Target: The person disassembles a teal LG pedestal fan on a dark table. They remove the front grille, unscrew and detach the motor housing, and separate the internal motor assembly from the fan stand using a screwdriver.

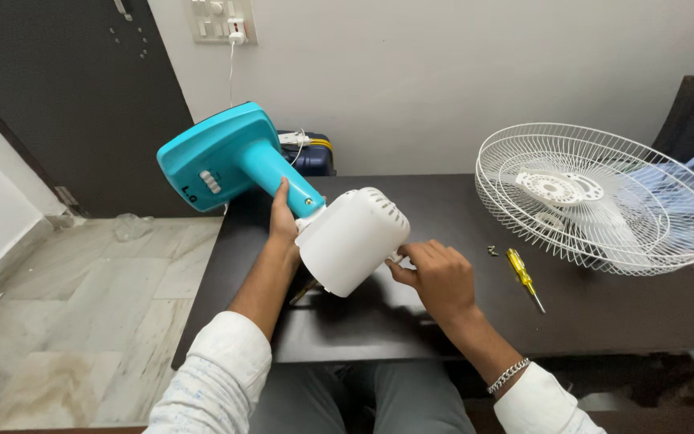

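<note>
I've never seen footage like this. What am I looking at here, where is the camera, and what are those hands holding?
There is no machine here: a person sits at a dark table, and the one camera is worn on their head, looking down at their own two hands. The left hand grips the turquoise neck of a small fan that is tipped on its side, base toward the wall. The right hand touches the front of the fan's white motor housing, fingers closed on something too small to make out. On the table lie a white wire fan guard, a yellow screwdriver and a few small screws beside it.
</note>
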